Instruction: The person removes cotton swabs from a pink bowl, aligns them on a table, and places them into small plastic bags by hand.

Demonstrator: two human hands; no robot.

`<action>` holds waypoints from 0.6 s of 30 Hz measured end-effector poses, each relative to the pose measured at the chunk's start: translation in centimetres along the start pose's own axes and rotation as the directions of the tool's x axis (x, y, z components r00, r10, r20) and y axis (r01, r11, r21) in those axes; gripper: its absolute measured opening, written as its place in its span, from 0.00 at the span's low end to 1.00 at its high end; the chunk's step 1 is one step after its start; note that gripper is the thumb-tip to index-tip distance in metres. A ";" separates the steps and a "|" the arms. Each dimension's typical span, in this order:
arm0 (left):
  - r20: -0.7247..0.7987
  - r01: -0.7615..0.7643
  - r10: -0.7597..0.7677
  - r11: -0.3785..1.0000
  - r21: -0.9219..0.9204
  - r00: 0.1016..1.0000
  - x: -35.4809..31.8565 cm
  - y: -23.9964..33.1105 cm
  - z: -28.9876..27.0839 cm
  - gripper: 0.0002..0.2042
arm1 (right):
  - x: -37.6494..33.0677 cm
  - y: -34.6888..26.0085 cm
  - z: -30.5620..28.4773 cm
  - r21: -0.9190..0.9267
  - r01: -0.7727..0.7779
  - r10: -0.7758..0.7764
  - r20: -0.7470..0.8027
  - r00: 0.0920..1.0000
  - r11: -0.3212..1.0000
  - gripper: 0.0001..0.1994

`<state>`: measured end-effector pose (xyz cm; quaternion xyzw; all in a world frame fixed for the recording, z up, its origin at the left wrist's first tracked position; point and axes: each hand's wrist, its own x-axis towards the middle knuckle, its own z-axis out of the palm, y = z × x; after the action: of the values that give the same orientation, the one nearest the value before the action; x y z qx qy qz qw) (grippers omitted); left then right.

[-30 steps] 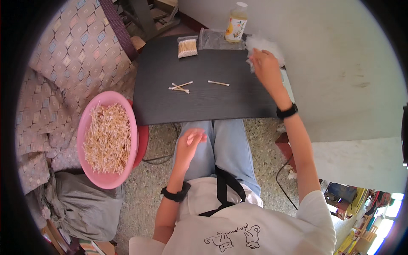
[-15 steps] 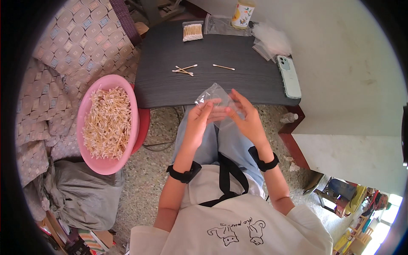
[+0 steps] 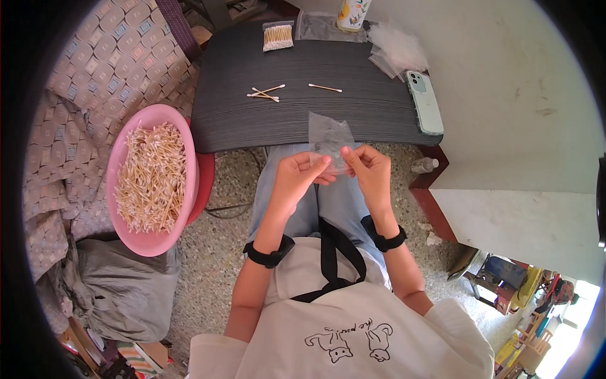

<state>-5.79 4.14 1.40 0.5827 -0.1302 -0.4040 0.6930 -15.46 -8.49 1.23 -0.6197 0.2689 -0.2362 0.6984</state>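
Observation:
A small clear plastic bag (image 3: 331, 131) is pinched between my two hands, above my lap at the table's near edge. My left hand (image 3: 300, 175) grips its lower left side with thumb and fingers. At the lower right side, my right hand (image 3: 369, 169) pinches it the same way. The bag looks flat, with nothing visible inside. Beyond it, two crossed cotton swabs (image 3: 266, 93) lie on the dark table (image 3: 233, 123), and a single cotton swab (image 3: 326, 88) lies to their right. A filled bag of cotton swabs (image 3: 278, 38) rests farther back.
To my left stands a pink basin (image 3: 117, 208) heaped with loose cotton swabs (image 3: 153, 177), above a red stool (image 3: 203, 183). A phone (image 3: 425, 104), a pile of clear bags (image 3: 399, 47) and a bottle (image 3: 352, 14) occupy the table's right and far sides. A wall (image 3: 505, 95) rises at right.
My right hand's spread fingers have closed onto the bag's lower edge. The bag now stands more upright and flatter between both hands. The whole view has shifted slightly.

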 end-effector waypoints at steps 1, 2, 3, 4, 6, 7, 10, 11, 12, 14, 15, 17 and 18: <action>0.014 -0.006 0.006 0.999 -0.037 1.000 -0.1 -0.1 -0.1 0.16 | -0.1 -0.1 0.1 -0.003 0.022 -0.022 -0.038 0.999 1.000 0.14; 0.027 -0.011 0.013 0.997 -0.075 1.000 -0.1 -0.3 -0.2 0.15 | -0.1 -0.2 0.1 -0.003 0.021 -0.021 -0.037 0.999 1.000 0.14; 0.026 -0.009 0.011 0.997 -0.076 1.000 -0.1 -0.5 -0.3 0.15 | -0.1 -0.3 0.1 -0.034 0.000 -0.001 -0.037 0.999 0.999 0.12; 0.009 -0.028 0.029 0.999 -0.036 1.000 0.0 -0.7 -0.5 0.15 | -0.2 -0.4 0.1 -0.065 -0.021 0.019 -0.037 0.999 0.998 0.10; -0.008 -0.045 0.045 0.999 0.002 0.999 0.1 -0.8 -0.5 0.16 | -0.5 -0.9 1.0 -0.233 0.158 -0.185 -0.102 0.977 0.960 0.08; -0.044 -0.060 0.061 0.998 0.018 0.997 0.1 -0.7 -0.4 0.16 | -0.7 -1.4 1.4 -0.402 0.311 -0.390 -0.130 0.912 0.861 0.09; -0.080 -0.065 0.068 0.997 0.039 0.994 0.0 -0.8 -0.6 0.17 | -1.4 -3.0 1.2 -0.626 0.544 -0.585 0.168 0.794 0.559 0.16; -0.080 -0.058 0.061 0.997 0.043 0.995 0.0 -0.8 -0.7 0.17 | -1.4 -2.8 1.0 -0.625 0.544 -0.582 0.170 0.795 0.560 0.16; -0.076 -0.057 0.060 0.998 0.042 0.995 0.0 -0.8 -0.6 0.17 | -1.4 -2.7 0.7 -0.625 0.594 -0.585 0.257 0.769 0.506 0.16; -0.077 -0.081 0.083 0.996 0.029 0.994 0.0 -0.8 -0.3 0.19 | -1.5 -2.4 0.2 -0.621 0.641 -0.580 0.341 0.739 0.452 0.16; -0.077 -0.082 0.084 0.996 0.028 0.994 0.0 -0.7 -0.3 0.19 | -1.4 -2.1 0.0 -0.578 0.620 -0.540 0.333 0.773 0.531 0.15; -0.074 -0.077 0.078 0.997 0.026 0.994 0.0 -0.7 -0.3 0.19 | -1.3 -1.9 -0.3 -0.533 0.592 -0.496 0.329 0.803 0.605 0.14; -0.075 -0.077 0.079 0.997 0.025 0.994 0.0 -0.7 -0.4 0.19 | -1.3 -1.9 -0.5 -0.522 0.588 -0.472 0.351 0.809 0.618 0.13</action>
<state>-5.80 4.41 0.62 0.5998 -0.1307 -0.3527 0.7062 -16.72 -8.19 3.20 -0.8801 0.0704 -0.2760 0.3799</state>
